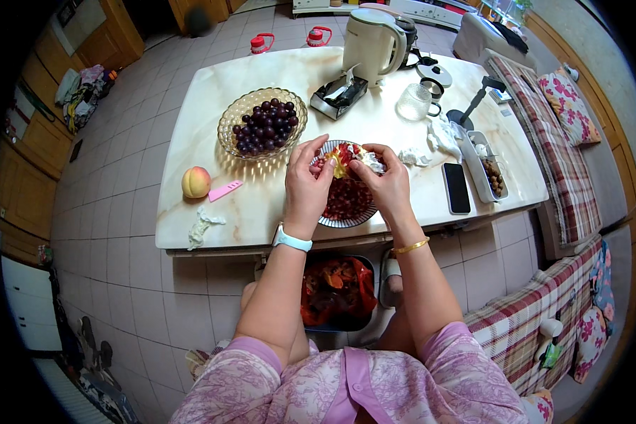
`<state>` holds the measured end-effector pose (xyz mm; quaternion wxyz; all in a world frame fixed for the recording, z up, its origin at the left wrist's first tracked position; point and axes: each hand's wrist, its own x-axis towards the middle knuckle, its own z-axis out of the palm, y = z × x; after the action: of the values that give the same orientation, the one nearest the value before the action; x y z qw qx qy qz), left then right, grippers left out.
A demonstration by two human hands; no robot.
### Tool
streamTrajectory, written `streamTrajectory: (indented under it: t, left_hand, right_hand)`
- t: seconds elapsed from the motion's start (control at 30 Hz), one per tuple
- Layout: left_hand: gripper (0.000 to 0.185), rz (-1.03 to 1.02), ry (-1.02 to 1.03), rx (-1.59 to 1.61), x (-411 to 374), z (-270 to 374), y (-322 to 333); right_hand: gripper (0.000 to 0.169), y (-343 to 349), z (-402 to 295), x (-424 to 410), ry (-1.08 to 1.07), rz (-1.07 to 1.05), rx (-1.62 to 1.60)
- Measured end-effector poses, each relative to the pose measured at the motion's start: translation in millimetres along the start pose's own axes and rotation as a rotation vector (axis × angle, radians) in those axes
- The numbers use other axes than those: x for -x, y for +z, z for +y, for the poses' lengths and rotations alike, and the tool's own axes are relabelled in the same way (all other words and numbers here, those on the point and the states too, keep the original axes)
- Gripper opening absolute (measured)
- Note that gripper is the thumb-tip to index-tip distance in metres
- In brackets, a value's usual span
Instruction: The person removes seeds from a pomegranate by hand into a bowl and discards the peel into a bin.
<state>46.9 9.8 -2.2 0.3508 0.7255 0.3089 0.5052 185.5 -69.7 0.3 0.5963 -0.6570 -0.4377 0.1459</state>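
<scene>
Between my two hands is a piece of pomegranate (343, 158) with red seeds and yellowish rind, held over a striped bowl (350, 223) of loose pomegranate seeds (349, 200). My left hand (310, 183) grips its left side with thumb and fingers. On the right side, my right hand (386, 183) holds it, with a crumpled white scrap, perhaps tissue or foil, by the fingers. Dark grapes (267, 126) fill a ribbed amber glass bowl (228, 139) beyond my left hand. A peach (196, 182) and a pink-handled tool (225, 191), perhaps a peeler or knife, lie further left.
A tissue box (339, 98), an electric kettle (368, 47) and a glass mug (414, 103) stand at the back. Right are a smartphone (456, 188), a white tray (474, 175) and a stand (469, 108). Under the table edge sits a bin with a red bag (339, 289).
</scene>
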Motion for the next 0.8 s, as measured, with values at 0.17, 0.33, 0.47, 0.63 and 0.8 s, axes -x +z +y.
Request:
streamTrajectory:
  t: [0.17, 0.33, 0.47, 0.63, 0.8]
  left_hand:
    - [0.029, -0.078, 0.159, -0.200, -2.2, 10.1, -4.9]
    - [0.025, -0.054, 0.152, -0.203, 1.2, 9.1, -2.5]
    - [0.018, -0.016, 0.116, -0.223, 4.8, 6.8, 1.3]
    - [0.013, -0.004, 0.132, -0.228, 5.1, 5.3, 3.3]
    - [0.012, -0.019, 0.148, -0.273, 6.4, 8.9, 5.1]
  right_hand:
    - [0.044, -7.7, -5.2, 1.0, -0.012, -0.003, 0.059]
    - [0.044, -9.4, -1.8, 0.5, -0.042, 0.001, 0.057]
    - [0.045, -7.6, -2.4, 2.3, -0.008, 0.015, 0.032]
    - [0.045, -7.6, -8.1, 3.9, 0.006, 0.030, 0.052]
    - [0.045, -7.0, -0.8, 1.9, -0.006, 0.065, 0.073]
